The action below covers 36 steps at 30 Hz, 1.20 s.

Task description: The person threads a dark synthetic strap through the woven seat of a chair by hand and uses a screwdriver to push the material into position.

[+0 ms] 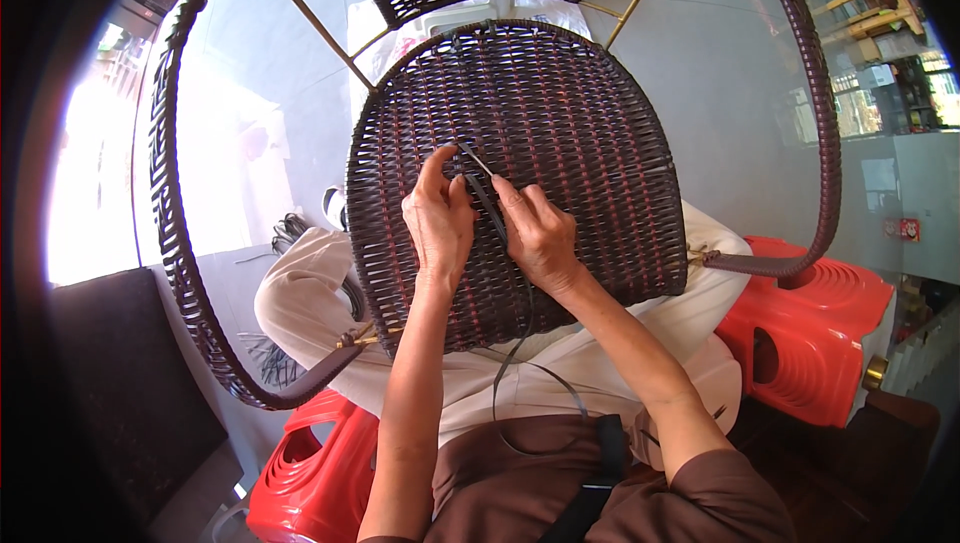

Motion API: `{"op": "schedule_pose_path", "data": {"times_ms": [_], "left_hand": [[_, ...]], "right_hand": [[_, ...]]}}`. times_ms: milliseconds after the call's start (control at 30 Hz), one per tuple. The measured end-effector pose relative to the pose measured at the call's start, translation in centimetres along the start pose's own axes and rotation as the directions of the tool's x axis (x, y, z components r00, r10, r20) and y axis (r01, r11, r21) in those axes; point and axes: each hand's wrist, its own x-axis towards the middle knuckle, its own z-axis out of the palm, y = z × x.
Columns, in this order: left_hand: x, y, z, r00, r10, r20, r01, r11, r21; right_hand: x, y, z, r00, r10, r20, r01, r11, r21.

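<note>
Right hand first, in the head view: its fingers are closed around a slim, silvery metal tool, tip aimed up toward the left hand. That hand hovers over the weave with thumb and index finger a little apart; from where I stand, I can't tell whether anything is pinched there. A narrow, flat, dark strip runs between the hands and loops loosely down toward the brown shirt. Under it all, the rounded, dark brown and reddish woven seat lies across the pale trousers, a red plastic stool near its left side. I'd judge the strip light, bendy and rather slick, best pinched close to its working end so it won't twist. The tool should be stiff but easily rolled, so hold it low, near the tip. The seat looks firm yet light, its weave slightly giving; I'd steady it by the thick rim.
</note>
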Motion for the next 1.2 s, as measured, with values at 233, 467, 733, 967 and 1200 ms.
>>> {"op": "schedule_pose_path", "data": {"times_ms": [233,467,733,967,1200], "left_hand": [[-0.1,0.3,0.1,0.997,-0.073,-0.031,0.062,0.961,-0.268],[0.2,0.8,-0.1,0.993,-0.120,-0.012,0.114,0.965,-0.234],[0.2,1.3,-0.7,0.988,-0.153,0.007,0.151,0.961,-0.233],[-1.4,0.7,-1.3,0.938,-0.332,0.096,0.343,0.860,-0.378],[-0.9,0.6,-1.7,0.903,-0.383,0.195,0.430,0.806,-0.406]], "right_hand": [[0.0,0.2,-0.1,1.000,-0.001,0.001,0.001,1.000,0.008],[0.0,0.1,-0.2,1.000,0.007,0.007,-0.007,1.000,0.006],[0.2,-0.1,-0.2,1.000,0.004,0.009,-0.004,1.000,-0.013],[0.9,-0.7,-1.1,0.996,0.074,0.050,-0.074,0.997,-0.014],[1.9,1.7,-5.4,0.980,0.197,0.021,-0.188,0.959,-0.214]]}}
